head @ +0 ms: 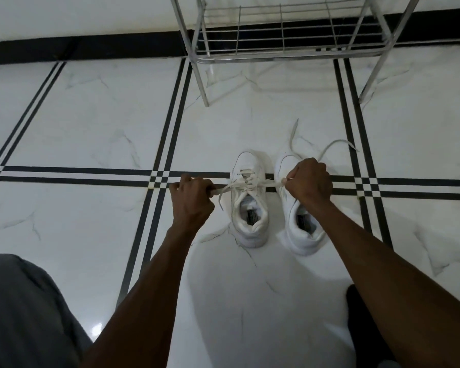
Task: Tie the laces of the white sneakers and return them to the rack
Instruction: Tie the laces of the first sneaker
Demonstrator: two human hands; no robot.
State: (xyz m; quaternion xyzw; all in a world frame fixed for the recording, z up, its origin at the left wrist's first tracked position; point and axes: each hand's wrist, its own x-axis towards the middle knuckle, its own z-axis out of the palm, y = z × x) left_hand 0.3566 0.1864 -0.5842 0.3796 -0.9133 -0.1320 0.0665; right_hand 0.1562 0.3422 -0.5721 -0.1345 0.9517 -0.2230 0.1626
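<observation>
White marble floor (91, 115) with black inlay lines, a steel wire shoe rack (279, 35) at the far wall. Two white sneakers stand side by side, toes toward the rack. Left hand (191, 200) and right hand (310, 181), both fisted, each grip one end of the left sneaker's (250, 208) lace (250, 185), drawn taut crosswise to the shoe's long axis. The right sneaker (300, 227), under the right hand, has loose laces (335, 144), apparently untied.
</observation>
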